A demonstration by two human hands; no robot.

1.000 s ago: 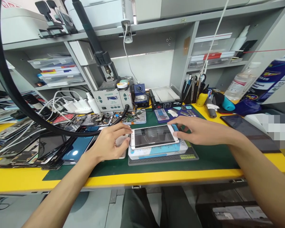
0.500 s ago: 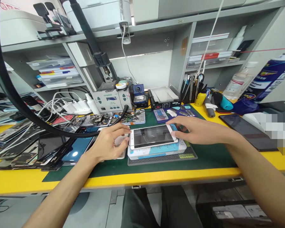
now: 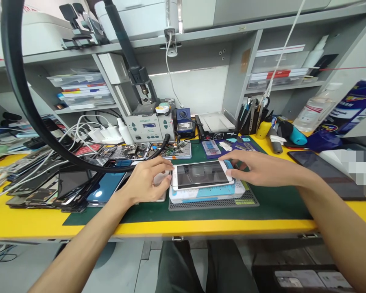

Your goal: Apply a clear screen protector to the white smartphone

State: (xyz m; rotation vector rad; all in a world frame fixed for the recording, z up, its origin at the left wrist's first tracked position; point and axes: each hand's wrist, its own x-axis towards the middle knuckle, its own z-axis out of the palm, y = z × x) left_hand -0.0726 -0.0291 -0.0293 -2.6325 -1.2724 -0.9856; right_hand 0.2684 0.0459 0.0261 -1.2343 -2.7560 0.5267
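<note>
A white-framed smartphone with a dark screen lies face up on a white and light-blue box. Its left end is between the thumb and fingers of my left hand, which is closed at that edge. At the opposite end, my right hand grips the phone's right edge with thumb and forefinger; its other fingers curl behind and are partly hidden. Under the box is a grey perforated pad on a green mat. Another pale device sits partly hidden behind my left hand.
Stacked phones and parts crowd the left, beside a blue phone back. A black hose loops across the left foreground. A hot-air station, a heating plate and a tool holder line the back. A dark tablet lies right.
The camera view has turned slightly left, so the scene sits further right. Both hands keep their places at the phone's ends, and the phone stays on the box.
</note>
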